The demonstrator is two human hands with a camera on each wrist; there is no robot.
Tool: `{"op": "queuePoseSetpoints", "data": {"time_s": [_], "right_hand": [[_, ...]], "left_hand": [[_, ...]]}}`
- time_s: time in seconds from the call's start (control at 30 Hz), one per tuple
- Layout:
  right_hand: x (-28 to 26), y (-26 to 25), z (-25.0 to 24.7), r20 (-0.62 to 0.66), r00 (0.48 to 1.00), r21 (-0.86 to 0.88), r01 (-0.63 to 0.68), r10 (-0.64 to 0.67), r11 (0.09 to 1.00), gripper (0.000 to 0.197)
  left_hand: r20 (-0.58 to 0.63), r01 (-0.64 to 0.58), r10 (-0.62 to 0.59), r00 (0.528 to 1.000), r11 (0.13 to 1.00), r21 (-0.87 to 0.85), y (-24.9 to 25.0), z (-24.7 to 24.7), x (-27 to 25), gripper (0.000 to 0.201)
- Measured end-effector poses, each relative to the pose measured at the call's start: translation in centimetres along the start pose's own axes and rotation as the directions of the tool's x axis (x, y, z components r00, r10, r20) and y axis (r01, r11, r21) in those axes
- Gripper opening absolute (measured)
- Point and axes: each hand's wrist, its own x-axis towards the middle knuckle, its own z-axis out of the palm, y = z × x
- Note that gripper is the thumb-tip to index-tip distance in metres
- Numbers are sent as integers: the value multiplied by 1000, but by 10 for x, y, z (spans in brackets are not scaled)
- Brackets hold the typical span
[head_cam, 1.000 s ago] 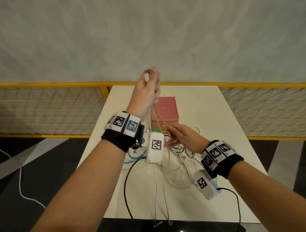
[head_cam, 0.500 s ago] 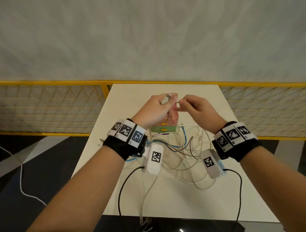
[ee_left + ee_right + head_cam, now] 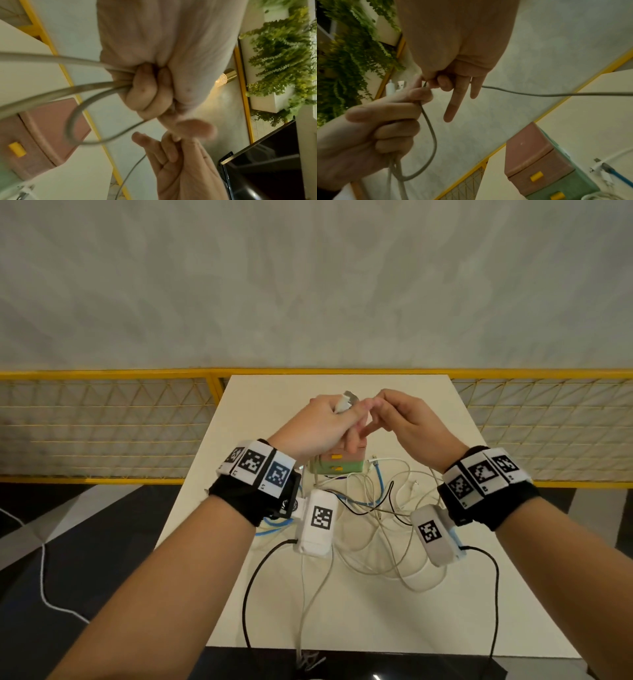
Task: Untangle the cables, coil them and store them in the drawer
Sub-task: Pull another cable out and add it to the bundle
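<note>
Both hands are hovering over the far half of the white worktop (image 3: 486,594), right above the little drawer box (image 3: 337,465) with the pink top, green body and yellow handles. The drawer box is sitting mostly hidden behind the hands in the head view, drawers facing the person.

The left hand (image 3: 320,428) is fisted around several turns of a grey cable (image 3: 56,92), with the plug (image 3: 347,402) poking up out of the fist and pointing away, towards the wall. A loop of it is hanging down under the fist, long way roughly vertical. The right hand (image 3: 409,422) is pinching the same grey cable between thumb and forefinger right against the left hand's fingertips, with the middle finger sticking out straight; from that pinch the cable is running off sideways to the person's right, nearly level.

Everything else is lying in a tangled heap (image 3: 380,518) on the worktop between the wrists: white leads, a blue cable (image 3: 378,479), a thin black one (image 3: 387,499). A yellow mesh railing (image 3: 109,426) is running behind the worktop, and there are green hanging plants (image 3: 281,56) off to the side in the wrist views.
</note>
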Motion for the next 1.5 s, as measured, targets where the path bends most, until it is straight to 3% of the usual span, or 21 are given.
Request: {"op": "queuePoseSetpoints", "data": {"time_s": [0.07, 0.17, 0.23, 0.37, 0.43, 0.5, 0.57, 0.6, 0.7, 0.73, 0.8, 0.87, 0.9, 1.0, 1.07, 1.13, 1.2, 1.3, 1.37, 1.47, 1.5], "right_hand": [[0, 10, -4, 12, 999, -54, -49, 50, 997, 32], [-12, 34, -9, 69, 987, -83, -140, 146, 987, 36], [-20, 42, -10, 87, 979, -85, -180, 187, 980, 36], [-14, 34, -11, 52, 976, -125, -204, 212, 971, 34], [-7, 22, -13, 44, 985, -152, -161, 169, 975, 32], [1, 6, -14, 66, 993, -202, -85, 100, 976, 31], [11, -8, -15, 76, 997, -236, -3, 21, 972, 29], [15, -13, -16, 76, 997, -239, 31, -13, 971, 27], [21, -16, -21, 81, 996, -245, 46, -27, 968, 26], [21, -12, -23, 70, 997, -225, 34, -18, 974, 26], [16, -2, -26, 28, 1000, -163, 3, 1, 987, 30], [10, 7, -26, 25, 999, -124, -41, 44, 991, 33], [9, 10, -24, 33, 997, -128, -61, 66, 990, 34], [9, 15, -21, 39, 996, -169, -69, 77, 983, 34], [12, 8, -17, 50, 999, -219, -8, 19, 976, 32], [17, -3, -13, 59, 996, -261, 74, -60, 962, 28], [23, -13, -12, 58, 992, -267, 120, -109, 956, 26], [30, -11, -14, 67, 993, -147, 102, -93, 984, 26], [29, -3, -15, 66, 996, -112, 72, -65, 991, 29], [27, 2, -16, 57, 998, -124, 25, -18, 992, 30], [26, 2, -15, 61, 998, -135, 22, -14, 991, 31]], "left_hand": [[-174, -56, 46, 984, 997, -52, -2, -10, 6, 38], [-447, -137, 63, 892, 981, -135, -5, -34, 13, 35], [-524, -149, 46, 851, 976, -156, -11, -46, 17, 33], [-575, -139, 134, 807, 990, 34, -18, -46, 16, 21], [-522, -204, 221, 824, 975, 91, -14, -36, 14, 34], [-352, -211, 260, 899, 962, 173, -9, -23, 12, 45], [-208, -191, 255, 944, 940, 284, -5, -11, 13, 26], [-178, -172, 231, 957, 940, 296, -3, -8, 14, 15], [-226, -100, 157, 961, 964, 245, 1, -14, 17, 34], [-301, -104, 155, 941, 979, 176, 4, -21, 17, 30], [-490, -180, 178, 854, 983, 43, 11, -38, 17, 25], [-596, -221, 210, 775, 974, 55, 14, -52, 16, 32], [-605, -206, 218, 766, 974, 90, 13, -55, 16, 34], [-569, -150, 226, 791, 973, 177, 10, -51, 13, 19], [-439, -145, 228, 869, 966, 215, 11, -41, 9, 20], [-235, -117, 189, 953, 950, 291, 10, -28, 6, 20], [-168, -122, 193, 967, 925, 359, 11, -20, 4, 28], [-311, -170, 216, 926, 971, 167, 17, -26, 3, 24], [-445, -252, 258, 858, 965, 73, 23, -34, 2, 25], [-570, -326, 329, 753, 939, 110, 28, -40, -1, 29], [-583, -326, 334, 740, 937, 122, 28, -40, -3, 26]]}}
